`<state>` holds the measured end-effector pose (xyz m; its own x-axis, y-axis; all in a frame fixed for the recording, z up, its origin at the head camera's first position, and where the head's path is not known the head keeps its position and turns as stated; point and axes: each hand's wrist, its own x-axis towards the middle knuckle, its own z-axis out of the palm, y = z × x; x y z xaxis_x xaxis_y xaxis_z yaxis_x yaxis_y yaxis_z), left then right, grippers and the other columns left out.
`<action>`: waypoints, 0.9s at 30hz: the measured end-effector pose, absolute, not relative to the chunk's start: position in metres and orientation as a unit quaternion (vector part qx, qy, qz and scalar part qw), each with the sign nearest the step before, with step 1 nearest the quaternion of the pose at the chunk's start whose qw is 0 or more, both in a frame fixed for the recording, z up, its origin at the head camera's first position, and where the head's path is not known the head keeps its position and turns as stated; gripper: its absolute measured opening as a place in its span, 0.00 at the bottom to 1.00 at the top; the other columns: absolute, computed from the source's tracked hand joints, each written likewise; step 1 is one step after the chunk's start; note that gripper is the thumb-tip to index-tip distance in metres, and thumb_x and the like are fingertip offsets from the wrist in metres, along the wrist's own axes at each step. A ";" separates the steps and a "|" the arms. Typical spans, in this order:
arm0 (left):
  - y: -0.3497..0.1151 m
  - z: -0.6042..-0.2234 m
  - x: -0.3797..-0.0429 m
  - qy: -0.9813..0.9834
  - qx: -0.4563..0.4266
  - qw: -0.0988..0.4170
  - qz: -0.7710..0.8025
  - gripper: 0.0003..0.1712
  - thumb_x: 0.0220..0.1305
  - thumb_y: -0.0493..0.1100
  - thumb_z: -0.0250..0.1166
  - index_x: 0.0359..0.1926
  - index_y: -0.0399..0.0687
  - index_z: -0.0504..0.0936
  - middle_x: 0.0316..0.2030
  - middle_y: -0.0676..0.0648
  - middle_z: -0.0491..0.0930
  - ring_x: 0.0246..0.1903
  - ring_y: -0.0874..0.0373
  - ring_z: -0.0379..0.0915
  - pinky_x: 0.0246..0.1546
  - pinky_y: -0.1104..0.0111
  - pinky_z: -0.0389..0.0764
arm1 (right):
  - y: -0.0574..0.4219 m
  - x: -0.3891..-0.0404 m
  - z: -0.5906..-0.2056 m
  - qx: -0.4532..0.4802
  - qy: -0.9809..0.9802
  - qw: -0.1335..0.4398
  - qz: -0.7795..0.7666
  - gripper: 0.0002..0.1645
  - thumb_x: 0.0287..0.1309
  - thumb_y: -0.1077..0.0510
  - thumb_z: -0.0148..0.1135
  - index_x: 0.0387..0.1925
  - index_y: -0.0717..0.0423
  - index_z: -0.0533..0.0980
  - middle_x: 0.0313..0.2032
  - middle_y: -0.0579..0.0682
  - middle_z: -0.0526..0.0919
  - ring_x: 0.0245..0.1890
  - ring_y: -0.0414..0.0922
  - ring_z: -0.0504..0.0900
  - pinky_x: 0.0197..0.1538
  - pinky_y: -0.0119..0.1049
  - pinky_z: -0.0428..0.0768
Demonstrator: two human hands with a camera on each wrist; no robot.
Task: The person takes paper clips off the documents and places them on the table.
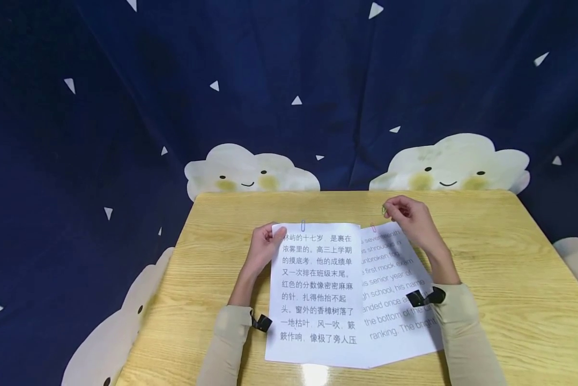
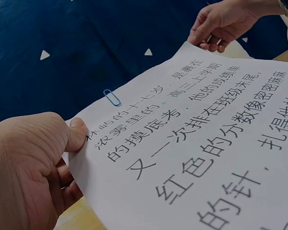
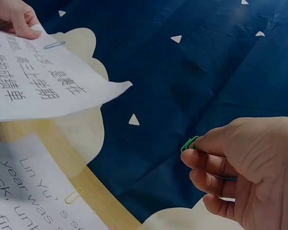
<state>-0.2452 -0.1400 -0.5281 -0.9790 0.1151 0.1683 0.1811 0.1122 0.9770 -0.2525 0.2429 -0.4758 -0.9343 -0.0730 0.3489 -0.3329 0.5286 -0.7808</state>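
My left hand grips the upper left corner of a white paper sheet printed with Chinese text, thumb on its face. A blue paper clip sits on that sheet's top edge. Between thumb and index finger, my right hand pinches a green paper clip, held beyond the papers' top edge. Partly covered by the Chinese page, a second sheet with English text lies tilted to the right. It bears a yellow paper clip and a pinkish-red paper clip at its top edge.
The papers are over a light wooden table. Behind it hangs a dark blue curtain with white triangles and smiling clouds. Black straps with small devices are worn at both wrists.
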 end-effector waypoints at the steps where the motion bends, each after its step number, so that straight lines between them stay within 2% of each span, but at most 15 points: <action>1: -0.140 -0.528 -0.245 -0.746 -0.099 0.025 -0.658 0.10 0.76 0.36 0.63 0.42 0.32 0.87 0.26 0.41 0.86 0.19 0.59 0.77 0.20 0.74 0.74 | 0.244 -0.252 -0.476 0.117 -0.863 0.137 0.471 0.13 0.77 0.57 0.59 0.44 0.63 0.83 0.31 0.56 0.85 0.27 0.39 0.76 0.31 0.27 0.71; 6: -0.140 -0.528 -0.245 -0.745 -0.097 0.025 -0.659 0.09 0.75 0.36 0.63 0.41 0.33 0.87 0.25 0.43 0.85 0.20 0.59 0.77 0.21 0.73 0.74 | 0.248 -0.254 -0.478 0.122 -0.866 0.139 0.464 0.14 0.78 0.56 0.58 0.43 0.64 0.82 0.32 0.60 0.85 0.28 0.44 0.77 0.31 0.26 0.71; 14: -0.140 -0.527 -0.244 -0.740 -0.100 0.025 -0.664 0.10 0.75 0.36 0.63 0.42 0.32 0.87 0.27 0.40 0.86 0.20 0.58 0.78 0.22 0.73 0.76 | 0.260 -0.256 -0.483 0.105 -0.873 0.149 0.451 0.13 0.77 0.56 0.58 0.43 0.63 0.82 0.33 0.58 0.85 0.28 0.38 0.78 0.31 0.24 0.72; 20: -0.139 -0.528 -0.245 -0.737 -0.095 0.022 -0.669 0.10 0.75 0.36 0.64 0.43 0.29 0.87 0.27 0.37 0.85 0.20 0.58 0.77 0.22 0.73 0.75 | 0.270 -0.258 -0.485 0.090 -0.881 0.150 0.439 0.16 0.79 0.53 0.55 0.44 0.63 0.80 0.34 0.59 0.82 0.29 0.44 0.76 0.31 0.25 0.71; 27: -0.139 -0.528 -0.245 -0.738 -0.095 0.025 -0.668 0.10 0.75 0.35 0.63 0.43 0.29 0.86 0.27 0.38 0.85 0.20 0.58 0.76 0.22 0.73 0.74 | 0.282 -0.261 -0.493 0.074 -0.890 0.145 0.425 0.17 0.81 0.54 0.52 0.45 0.65 0.78 0.35 0.59 0.79 0.29 0.38 0.73 0.32 0.26 0.71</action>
